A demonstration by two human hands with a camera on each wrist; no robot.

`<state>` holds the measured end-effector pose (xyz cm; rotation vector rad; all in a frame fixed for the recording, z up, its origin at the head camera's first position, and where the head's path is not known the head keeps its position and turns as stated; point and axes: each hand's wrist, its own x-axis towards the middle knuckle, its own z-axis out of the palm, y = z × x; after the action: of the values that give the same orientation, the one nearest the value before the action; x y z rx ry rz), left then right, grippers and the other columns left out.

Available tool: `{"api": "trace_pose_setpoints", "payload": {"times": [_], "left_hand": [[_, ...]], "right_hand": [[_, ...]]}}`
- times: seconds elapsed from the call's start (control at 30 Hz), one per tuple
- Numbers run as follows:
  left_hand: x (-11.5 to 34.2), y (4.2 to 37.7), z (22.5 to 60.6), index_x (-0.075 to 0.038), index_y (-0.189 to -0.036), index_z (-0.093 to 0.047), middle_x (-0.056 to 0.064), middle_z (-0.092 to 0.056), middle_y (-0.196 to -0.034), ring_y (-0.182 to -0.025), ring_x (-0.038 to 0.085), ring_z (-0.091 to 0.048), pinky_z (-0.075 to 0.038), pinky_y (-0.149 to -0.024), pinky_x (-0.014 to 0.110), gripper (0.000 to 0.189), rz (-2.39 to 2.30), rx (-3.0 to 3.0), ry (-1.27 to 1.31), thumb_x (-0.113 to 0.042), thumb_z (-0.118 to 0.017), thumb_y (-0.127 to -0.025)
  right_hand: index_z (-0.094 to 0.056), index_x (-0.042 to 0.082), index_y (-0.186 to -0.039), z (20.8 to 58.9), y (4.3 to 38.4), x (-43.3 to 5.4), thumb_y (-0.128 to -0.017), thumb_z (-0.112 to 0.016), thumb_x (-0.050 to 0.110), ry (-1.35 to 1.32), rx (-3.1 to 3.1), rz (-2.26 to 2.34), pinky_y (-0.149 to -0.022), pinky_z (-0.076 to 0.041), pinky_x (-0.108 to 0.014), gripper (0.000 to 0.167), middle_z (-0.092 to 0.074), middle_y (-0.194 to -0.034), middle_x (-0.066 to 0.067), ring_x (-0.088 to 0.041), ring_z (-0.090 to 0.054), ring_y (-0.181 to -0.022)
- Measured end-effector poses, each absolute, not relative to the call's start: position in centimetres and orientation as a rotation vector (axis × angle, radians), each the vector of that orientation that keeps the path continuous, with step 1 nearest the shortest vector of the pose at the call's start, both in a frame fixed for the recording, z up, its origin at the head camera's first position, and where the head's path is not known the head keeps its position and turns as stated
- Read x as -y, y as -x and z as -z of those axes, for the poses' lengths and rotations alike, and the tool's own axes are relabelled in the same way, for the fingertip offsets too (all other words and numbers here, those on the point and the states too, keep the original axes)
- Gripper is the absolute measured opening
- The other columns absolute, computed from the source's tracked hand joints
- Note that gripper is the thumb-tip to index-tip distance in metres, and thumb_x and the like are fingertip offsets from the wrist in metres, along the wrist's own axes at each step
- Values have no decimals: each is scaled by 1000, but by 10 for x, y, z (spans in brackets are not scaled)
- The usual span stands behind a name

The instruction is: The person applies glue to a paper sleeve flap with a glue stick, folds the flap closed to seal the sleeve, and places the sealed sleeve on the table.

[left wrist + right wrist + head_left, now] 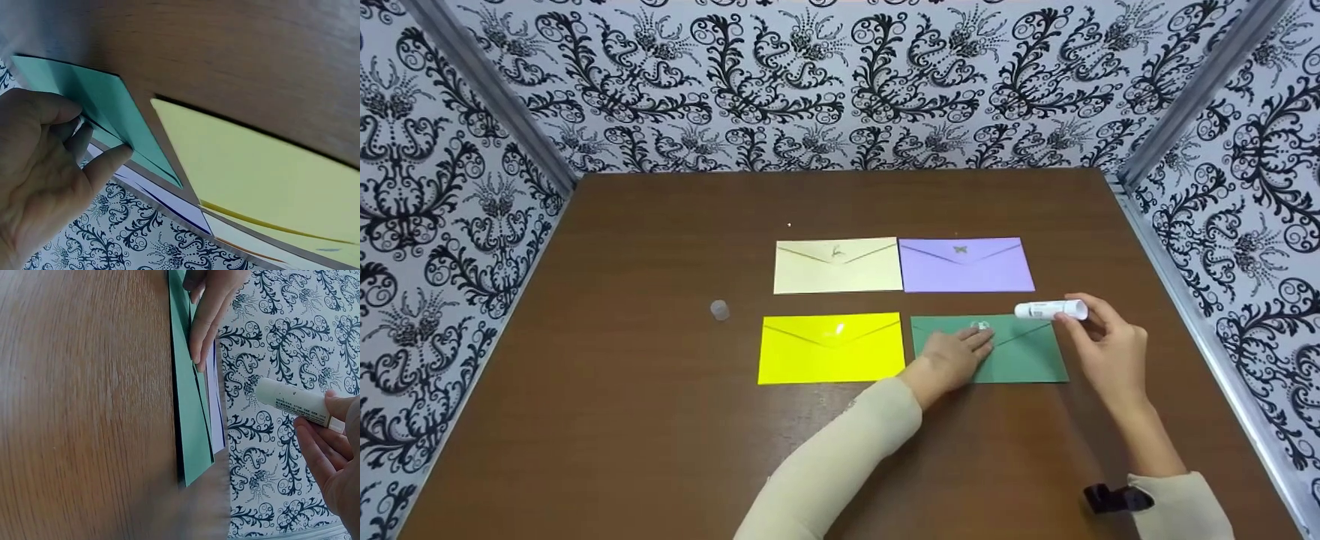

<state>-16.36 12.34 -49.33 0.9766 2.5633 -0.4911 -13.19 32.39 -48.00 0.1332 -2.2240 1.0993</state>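
My left hand (952, 354) rests on the green envelope (1024, 360), its fingers laid over the flap near a small pale emblem (979, 325). In the left wrist view the fingertips (125, 151) touch the flap's edge, while the thumb lies close to it. My right hand (1114, 360) pinches a white glue stick (1042, 310) by one end between thumb and fingers. The stick is held roughly level above the envelope's upper right corner. Small print shows on its side in the right wrist view.
A yellow envelope (829, 364) lies left of the green one. Behind them are a cream envelope (832, 277) and a lilac envelope (971, 274), each with a small emblem on the flap. A small translucent cap (720, 310) sits farther left. Patterned walls (840, 82) border the brown table (622, 375).
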Motion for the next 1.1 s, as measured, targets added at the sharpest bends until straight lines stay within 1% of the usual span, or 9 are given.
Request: {"api": "trace_pose_setpoints", "payload": {"times": [0.1,0.2,0.3,0.4,0.5,0.63,0.73,0.83,1.1], "left_hand": [[-122,166,492,-43,-158,-7,-27,1,-165,-153,-5,-8,-45,-111,23,58,501,-2557,-981,-24,-30,-109],[-121,168,492,-44,-158,-7,-27,0,-166,-152,-6,-10,-51,-100,21,59,520,-2567,-994,-24,-32,-109],[-121,166,495,-44,-158,-10,-20,-8,-166,-152,0,-18,-55,-84,18,59,570,-2599,-1032,-24,-34,-108],[-121,164,499,-43,-158,-14,-11,-19,-160,-145,5,-28,-56,-82,16,57,612,-2622,-1072,-24,-36,-108],[-120,163,500,-40,-158,-18,-8,-24,-155,-138,6,-32,-56,-83,14,55,621,-2627,-1103,-24,-36,-109],[-115,164,500,-34,-159,-22,-6,-27,-153,-135,7,-36,-53,-93,14,53,567,-2619,-1137,-21,-36,-109],[-111,166,500,-32,-158,-25,-4,-30,-151,-138,8,-38,-48,-104,16,51,483,-2614,-1164,-20,-34,-109],[-109,167,501,-32,-159,-25,-4,-29,-153,-142,8,-36,-45,-109,17,50,440,-2612,-1179,-21,-31,-110],[-105,169,503,-33,-158,-26,-4,-29,-156,-143,9,-36,-47,-107,18,51,501,-2635,-1233,-21,-34,-110]], "right_hand": [[-73,-5,-106,479,132,-323,-80,-77,-8,-121,2224,-1110,-69,-47,2,27,-73,-96,-30,24,-59,-86],[-73,-5,-106,479,132,-322,-80,-77,-9,-115,2225,-1119,-70,-48,2,27,-73,-97,-30,24,-59,-86],[-73,-5,-106,479,131,-322,-80,-77,-9,-109,2223,-1125,-70,-48,2,27,-73,-98,-30,24,-60,-86],[-73,-5,-107,479,129,-321,-80,-76,-9,-108,2223,-1136,-70,-48,2,27,-73,-98,-30,23,-60,-86],[-73,-5,-107,480,128,-321,-80,-76,-8,-108,2225,-1137,-69,-47,2,27,-73,-98,-30,24,-60,-86],[-73,-5,-107,480,127,-321,-80,-77,-8,-108,2227,-1124,-69,-47,3,27,-73,-97,-31,25,-59,-85],[-73,-5,-106,480,128,-321,-80,-77,-9,-104,2226,-1136,-68,-47,3,27,-73,-96,-30,24,-59,-85],[-73,-4,-107,481,129,-320,-80,-77,-8,-104,2237,-1143,-68,-48,2,28,-73,-97,-29,24,-60,-85],[-73,-4,-107,481,130,-312,-80,-78,-7,-100,2242,-1148,-67,-48,2,28,-74,-97,-28,22,-60,-84]]}}
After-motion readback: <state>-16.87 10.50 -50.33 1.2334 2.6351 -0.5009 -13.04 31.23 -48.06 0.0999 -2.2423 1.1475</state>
